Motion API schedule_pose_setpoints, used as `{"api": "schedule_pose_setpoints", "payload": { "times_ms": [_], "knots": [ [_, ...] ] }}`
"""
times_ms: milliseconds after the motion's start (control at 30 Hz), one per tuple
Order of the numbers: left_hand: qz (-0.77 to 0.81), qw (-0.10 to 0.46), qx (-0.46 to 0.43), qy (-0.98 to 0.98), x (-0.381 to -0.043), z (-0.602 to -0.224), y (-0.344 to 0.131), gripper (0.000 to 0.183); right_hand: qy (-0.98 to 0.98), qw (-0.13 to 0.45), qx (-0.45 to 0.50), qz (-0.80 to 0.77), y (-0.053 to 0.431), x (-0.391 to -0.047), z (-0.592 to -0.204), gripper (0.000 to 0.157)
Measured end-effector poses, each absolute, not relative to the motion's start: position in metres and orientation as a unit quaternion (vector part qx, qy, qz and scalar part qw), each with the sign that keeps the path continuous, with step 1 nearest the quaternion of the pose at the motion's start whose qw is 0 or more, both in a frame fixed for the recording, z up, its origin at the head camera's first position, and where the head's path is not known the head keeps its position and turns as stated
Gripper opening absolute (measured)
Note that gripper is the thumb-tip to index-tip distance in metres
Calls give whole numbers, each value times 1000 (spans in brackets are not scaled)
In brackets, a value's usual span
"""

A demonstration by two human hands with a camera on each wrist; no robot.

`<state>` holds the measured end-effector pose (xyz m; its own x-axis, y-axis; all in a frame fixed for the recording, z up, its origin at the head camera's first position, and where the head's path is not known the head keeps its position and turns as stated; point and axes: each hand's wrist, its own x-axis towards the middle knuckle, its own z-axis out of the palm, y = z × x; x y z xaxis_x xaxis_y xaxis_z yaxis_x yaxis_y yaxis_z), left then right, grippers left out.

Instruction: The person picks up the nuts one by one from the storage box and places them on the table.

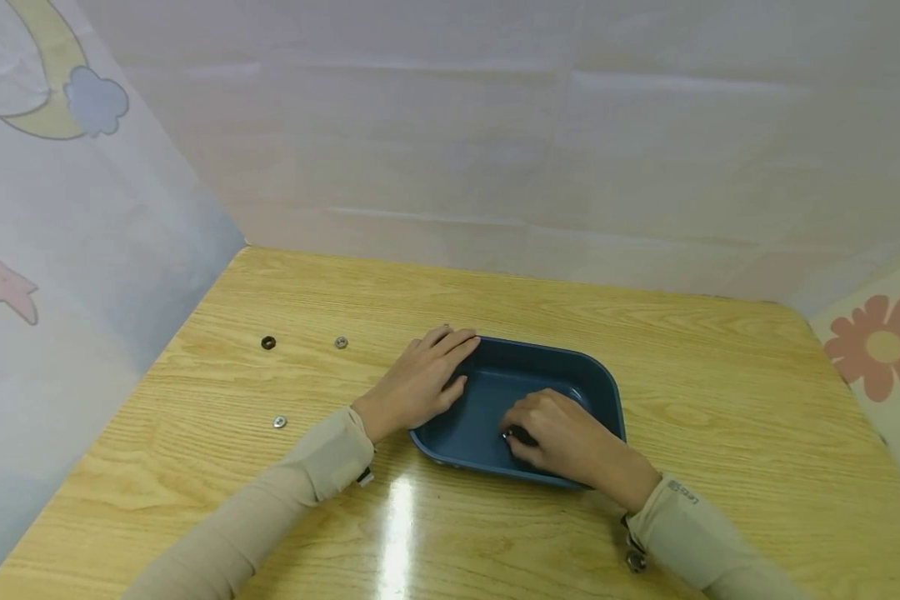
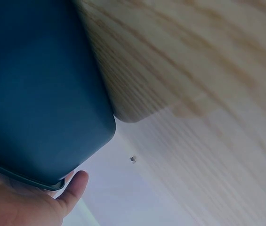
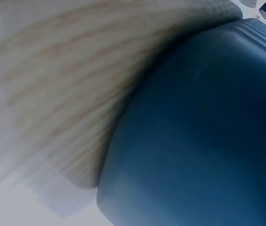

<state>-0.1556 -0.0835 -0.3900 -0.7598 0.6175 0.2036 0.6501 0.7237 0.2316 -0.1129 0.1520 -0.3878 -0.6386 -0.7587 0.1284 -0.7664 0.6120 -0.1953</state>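
A dark blue rectangular tray stands on the wooden table. My left hand grips its far left corner, the thumb inside and other fingers over the rim. In the left wrist view the left hand shows at the tray's rim, one finger outside the wall. My right hand is inside the tray, fingers curled, pinching a small shiny metal piece mostly hidden by the fingertips. On the table to the left lie a black nut, a silver nut and another small silver nut.
The wooden table extends around the tray, with a pale wall covering behind it. Beside the right sleeve is a round metal thing. In the right wrist view the tray's outer wall fills much of the picture.
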Motion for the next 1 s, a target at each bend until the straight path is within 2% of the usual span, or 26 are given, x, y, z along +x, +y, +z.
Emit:
{"api": "schedule_pose_setpoints", "payload": {
  "times_ms": [333, 700, 1000],
  "knots": [
    [-145, 66, -348, -924, -155, -390, -84, 56, -901, 58, 416, 106, 166, -108, -382, 10],
    [-138, 65, -345, -926, -155, -390, -84, 56, -906, 70, 402, 118, 180, -105, -375, 8],
    [-138, 62, -347, -926, -155, -390, -84, 56, -905, 102, 399, 112, 193, -99, -365, 10]
  ]
}}
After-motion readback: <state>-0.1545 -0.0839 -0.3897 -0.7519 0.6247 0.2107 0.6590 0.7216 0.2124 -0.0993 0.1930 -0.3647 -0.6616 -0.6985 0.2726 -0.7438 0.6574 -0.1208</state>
